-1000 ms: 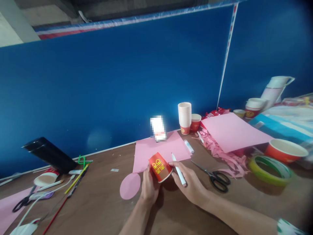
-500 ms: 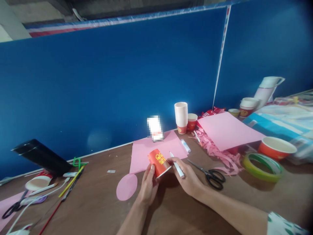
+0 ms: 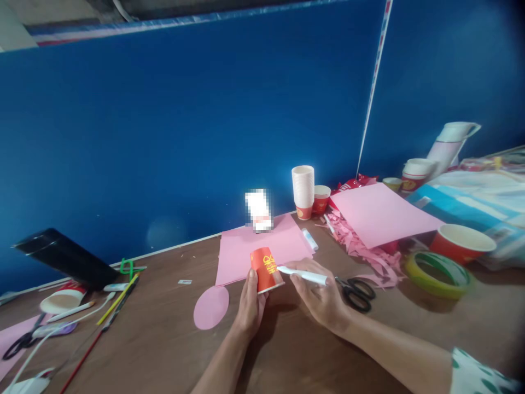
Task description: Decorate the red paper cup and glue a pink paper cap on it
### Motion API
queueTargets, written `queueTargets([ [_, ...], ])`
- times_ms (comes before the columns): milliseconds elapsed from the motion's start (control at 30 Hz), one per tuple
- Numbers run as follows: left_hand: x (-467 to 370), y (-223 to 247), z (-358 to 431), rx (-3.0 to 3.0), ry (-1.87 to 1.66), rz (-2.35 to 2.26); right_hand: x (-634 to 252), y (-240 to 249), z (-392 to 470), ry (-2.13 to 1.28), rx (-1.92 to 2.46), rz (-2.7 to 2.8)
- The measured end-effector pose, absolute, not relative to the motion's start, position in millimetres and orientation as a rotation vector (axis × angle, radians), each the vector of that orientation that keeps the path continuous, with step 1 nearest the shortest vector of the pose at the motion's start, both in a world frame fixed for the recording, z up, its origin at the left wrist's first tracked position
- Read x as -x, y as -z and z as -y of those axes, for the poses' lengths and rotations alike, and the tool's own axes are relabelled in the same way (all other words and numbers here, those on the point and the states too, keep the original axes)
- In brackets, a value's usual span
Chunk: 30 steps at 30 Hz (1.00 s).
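My left hand (image 3: 250, 306) is closed around a red paper cup (image 3: 262, 268) held upside down and slightly tilted, with yellow lettering on its side. In my right hand (image 3: 322, 303) is a white marker (image 3: 305, 274), its tip right beside the lettering; I cannot tell whether it touches the cup. Behind the cup lies a pink sheet (image 3: 238, 254), and to the left of my left hand is a pink paper oval (image 3: 211, 308). Black-handled scissors (image 3: 357, 294) lie just beyond my right hand, their blades partly hidden by it.
A stack of paper cups (image 3: 303, 191) stands at the back near a glue stick (image 3: 310, 239). On the right are a tape roll (image 3: 414, 276), a red bowl (image 3: 461, 246) and pink paper shreds (image 3: 353, 241). A black case (image 3: 61, 257) and pipe cleaners (image 3: 117, 298) lie left.
My right hand has swung the marker from hanging beside the cup to nearly level, tip toward the lettering. The cup has turned a little more upright in my left hand.
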<state>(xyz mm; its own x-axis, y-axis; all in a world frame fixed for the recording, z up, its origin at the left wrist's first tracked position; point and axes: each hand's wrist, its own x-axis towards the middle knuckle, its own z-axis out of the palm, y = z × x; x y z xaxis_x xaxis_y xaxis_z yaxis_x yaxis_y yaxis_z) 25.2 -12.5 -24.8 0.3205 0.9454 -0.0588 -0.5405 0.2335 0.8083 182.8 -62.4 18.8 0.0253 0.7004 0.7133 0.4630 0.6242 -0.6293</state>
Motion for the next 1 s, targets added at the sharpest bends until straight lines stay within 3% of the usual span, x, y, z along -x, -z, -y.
queueTargets([
  [633, -14, 43, 14, -0.980, -1.154, -1.029, -179, -12, 59, -0.283, 1.115, 1.557],
  [1000, -21, 22, 20, -1.171, -1.107, -0.995, -180, -13, 59, -0.283, 1.119, 1.587],
])
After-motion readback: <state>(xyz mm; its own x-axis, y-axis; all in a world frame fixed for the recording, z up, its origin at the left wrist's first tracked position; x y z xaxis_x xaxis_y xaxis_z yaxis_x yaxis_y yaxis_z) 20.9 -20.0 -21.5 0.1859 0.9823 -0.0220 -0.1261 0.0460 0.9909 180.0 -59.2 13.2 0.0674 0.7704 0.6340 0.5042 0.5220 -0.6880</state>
